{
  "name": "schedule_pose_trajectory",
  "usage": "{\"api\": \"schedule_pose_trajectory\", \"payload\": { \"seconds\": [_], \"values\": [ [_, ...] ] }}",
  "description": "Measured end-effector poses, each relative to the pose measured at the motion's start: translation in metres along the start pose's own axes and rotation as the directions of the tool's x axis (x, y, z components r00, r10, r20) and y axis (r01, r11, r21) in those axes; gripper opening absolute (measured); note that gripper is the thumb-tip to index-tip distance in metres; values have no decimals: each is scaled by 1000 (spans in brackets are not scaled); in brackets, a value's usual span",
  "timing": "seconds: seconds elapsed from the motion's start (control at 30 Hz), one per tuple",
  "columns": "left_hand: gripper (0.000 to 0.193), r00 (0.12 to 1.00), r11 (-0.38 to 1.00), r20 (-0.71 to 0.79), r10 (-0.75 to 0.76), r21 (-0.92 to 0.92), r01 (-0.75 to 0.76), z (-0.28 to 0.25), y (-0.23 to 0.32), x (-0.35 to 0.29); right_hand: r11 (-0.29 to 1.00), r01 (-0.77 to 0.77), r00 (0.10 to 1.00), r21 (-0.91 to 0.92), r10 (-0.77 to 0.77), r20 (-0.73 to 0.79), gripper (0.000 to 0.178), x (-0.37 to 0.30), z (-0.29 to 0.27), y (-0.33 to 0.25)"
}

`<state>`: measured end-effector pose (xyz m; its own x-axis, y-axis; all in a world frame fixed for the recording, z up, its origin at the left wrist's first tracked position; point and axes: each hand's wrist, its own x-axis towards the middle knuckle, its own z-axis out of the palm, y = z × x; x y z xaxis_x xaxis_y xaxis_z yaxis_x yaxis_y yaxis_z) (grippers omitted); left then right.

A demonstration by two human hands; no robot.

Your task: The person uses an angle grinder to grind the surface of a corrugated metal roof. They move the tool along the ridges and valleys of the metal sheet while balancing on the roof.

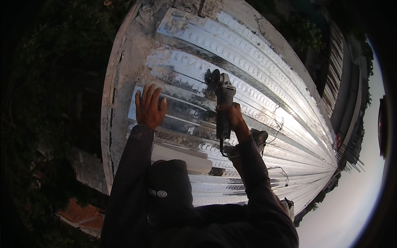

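Note:
My right hand (234,117) is wrapped round the dark body of an angle grinder (223,124), which points away from me. At its far end are a silver gear head and a dark round disc or guard (214,79), with dark bristles like a wire brush (206,77) on its left. Whether the bristles spin or touch the metal, I cannot tell. My left hand (151,108) lies with fingers outstretched on the left end of a ribbed metal sheet (182,108). A dark cord leaves the grinder's near end, partly hidden by my right forearm.
Shiny ribbed metal decking (269,89) spreads to the right. A rough concrete edge (118,78) bounds it on the left, with dark trees (53,74) beyond and below. A pale board-like piece (182,158) lies near my knee. A loose thin cable (286,175) and rebar ends (351,163) are at right.

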<state>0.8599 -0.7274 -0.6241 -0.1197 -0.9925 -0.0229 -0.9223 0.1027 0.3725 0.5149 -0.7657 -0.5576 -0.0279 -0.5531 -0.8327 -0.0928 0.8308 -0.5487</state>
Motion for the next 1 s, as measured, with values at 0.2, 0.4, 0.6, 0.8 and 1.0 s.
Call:
{"api": "schedule_pose_trajectory", "payload": {
  "seconds": [0.2, 0.4, 0.6, 0.8, 1.0],
  "values": [
    [45, 1000, 1000, -6, 4, -3, -4, 1, -1, -1, 999, 7, 1000, 44, -7, 2, 25, 4, 5, -1],
    [45, 1000, 1000, 14, -5, -6, 5, -2, 0, 0, 1000, -24, 1000, 13, 24, 0, 30, -2, 9, -8],
    [45, 1000, 1000, -3, 2, 1, -2, 2, -2, 0, 1000, -1, 1000, -20, 1, 7, 30, 5, 4, -4],
    [45, 1000, 1000, 8, -8, -5, 8, 1, -2, -1, 1000, -17, 1000, -4, 17, -12, 29, 9, 6, -3],
    [45, 1000, 1000, 9, -11, -12, 11, 0, -1, 0, 1000, -19, 1000, -18, 19, -8, 29, 9, 5, -3]
  ]
}}
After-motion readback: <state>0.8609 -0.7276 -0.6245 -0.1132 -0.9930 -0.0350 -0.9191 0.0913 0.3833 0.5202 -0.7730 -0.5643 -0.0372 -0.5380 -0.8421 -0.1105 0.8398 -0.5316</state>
